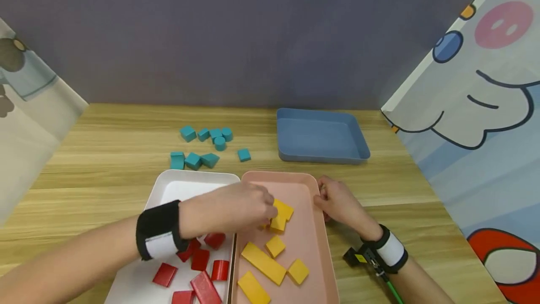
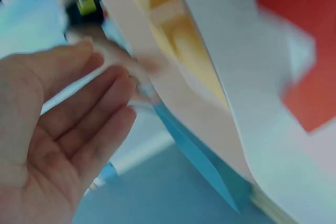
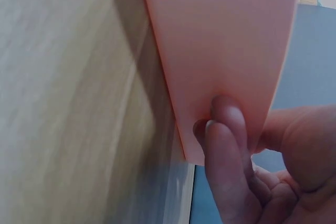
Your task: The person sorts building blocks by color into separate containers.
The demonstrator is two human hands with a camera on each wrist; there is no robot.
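Observation:
My left hand [image 1: 238, 205] hovers over the pink tray [image 1: 310, 229], above several yellow blocks [image 1: 263, 262]. In the left wrist view, the thumb and fingers of that hand [image 2: 68, 124] are loosely bent and slightly apart, with nothing between them. At the far right corner of the pink tray, my right hand [image 1: 339, 203] grips the side wall. The right wrist view shows fingertips of this hand [image 3: 236, 166] against the outer wall, the thumb passing behind the rim. A white tray [image 1: 185, 177] with several red blocks [image 1: 204, 287] stands against the pink tray's left side, partly under my left forearm.
Beyond the trays, several teal blocks [image 1: 193, 161] lie on the wooden table [image 1: 114, 154]. A blue tray [image 1: 322, 135] stands at the back right. Dark fabric [image 1: 236, 36] rises behind the table, and printed fabric [image 1: 502, 107] hangs at the right.

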